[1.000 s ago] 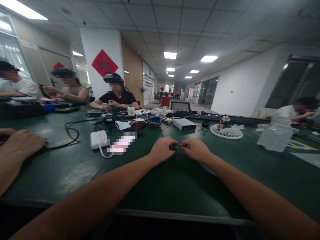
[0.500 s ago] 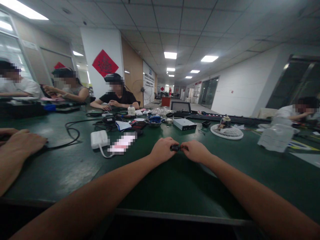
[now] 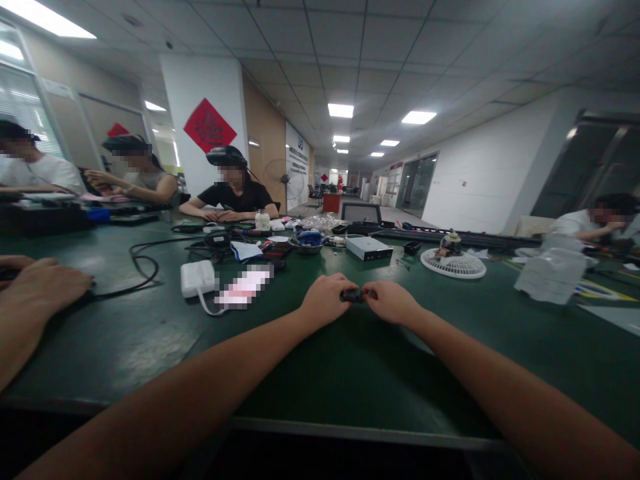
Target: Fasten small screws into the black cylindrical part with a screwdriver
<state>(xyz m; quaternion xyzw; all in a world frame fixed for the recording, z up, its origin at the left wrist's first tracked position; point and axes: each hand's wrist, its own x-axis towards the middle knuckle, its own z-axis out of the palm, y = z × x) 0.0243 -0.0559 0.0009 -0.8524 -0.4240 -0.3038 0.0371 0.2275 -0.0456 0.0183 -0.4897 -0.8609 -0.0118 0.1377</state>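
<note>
Two hands, the left hand (image 3: pixel 325 300) and the right hand (image 3: pixel 393 301), are both clenched, pinching a small black part (image 3: pixel 353 295) between them over the green counter (image 3: pixel 350 373), near a white adapter (image 3: pixel 197 278); how far its handling has gone, the pictures cannot tell.

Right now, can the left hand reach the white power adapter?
Probably yes: only a blurred pink item lies between the left hand and the white power adapter, though it pinches a small black part.
</note>
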